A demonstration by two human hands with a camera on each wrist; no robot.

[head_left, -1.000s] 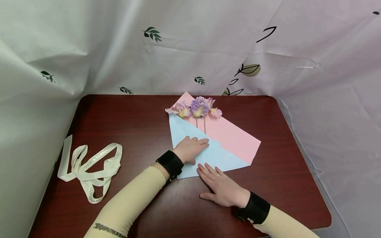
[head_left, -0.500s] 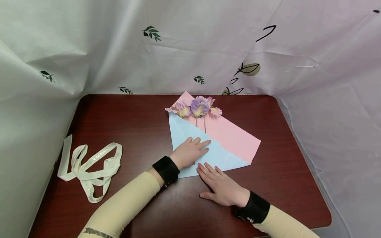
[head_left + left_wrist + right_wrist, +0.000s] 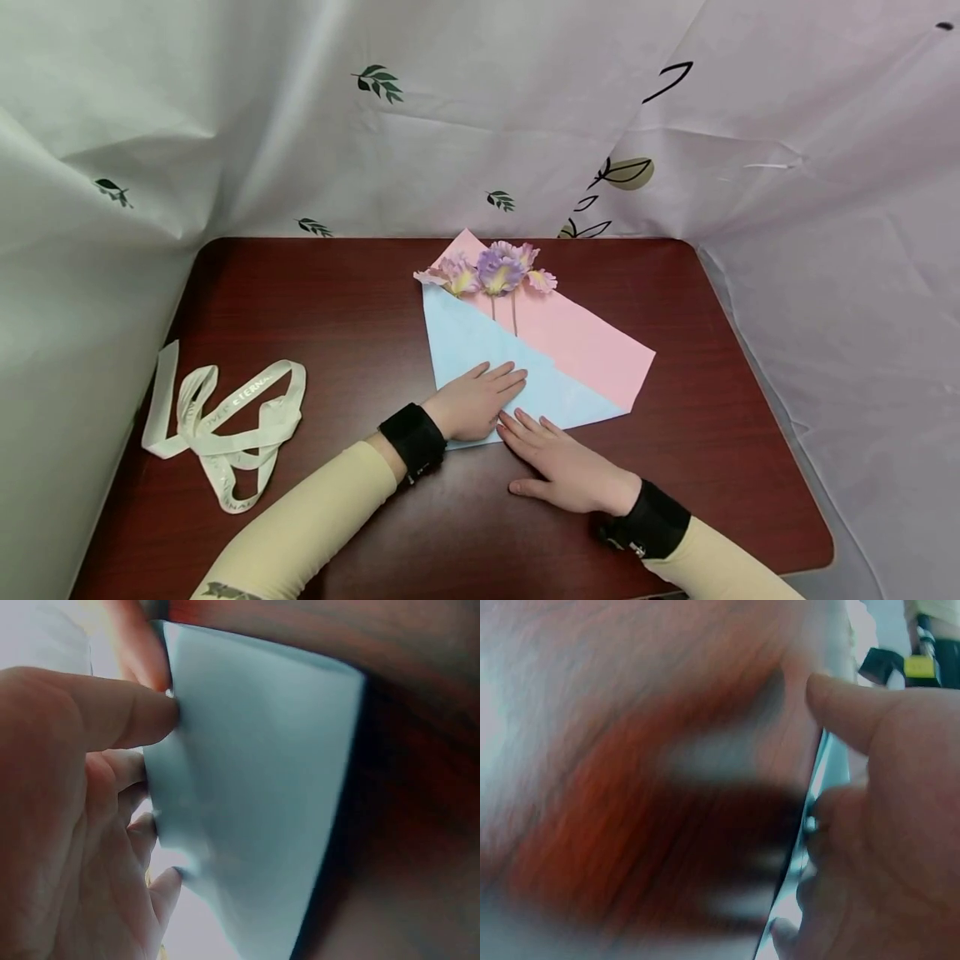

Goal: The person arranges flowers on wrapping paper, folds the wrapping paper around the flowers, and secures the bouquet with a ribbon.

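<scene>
A folded sheet of paper, pink (image 3: 592, 337) on one face and light blue (image 3: 461, 342) on the folded-over flap, lies on the table. Pink and purple flowers (image 3: 501, 268) poke out at its far end; two thin stems (image 3: 514, 315) run down under the blue flap. My left hand (image 3: 476, 404) rests on the flap with fingers spread. In the left wrist view its thumb and fingertips touch the blue paper (image 3: 255, 765). My right hand (image 3: 566, 467) lies flat at the paper's near edge, fingertips on the blue, thumb out over the table.
A loosely looped white ribbon (image 3: 232, 437) with printed lettering lies at the left of the dark red wooden table (image 3: 337, 308). A white curtain (image 3: 300, 125) with leaf prints hangs behind the table and along its sides.
My left hand has slid a little down the blue flap toward the near edge, closer to my right hand. My right hand has barely shifted, and the paper and flowers keep their place.
</scene>
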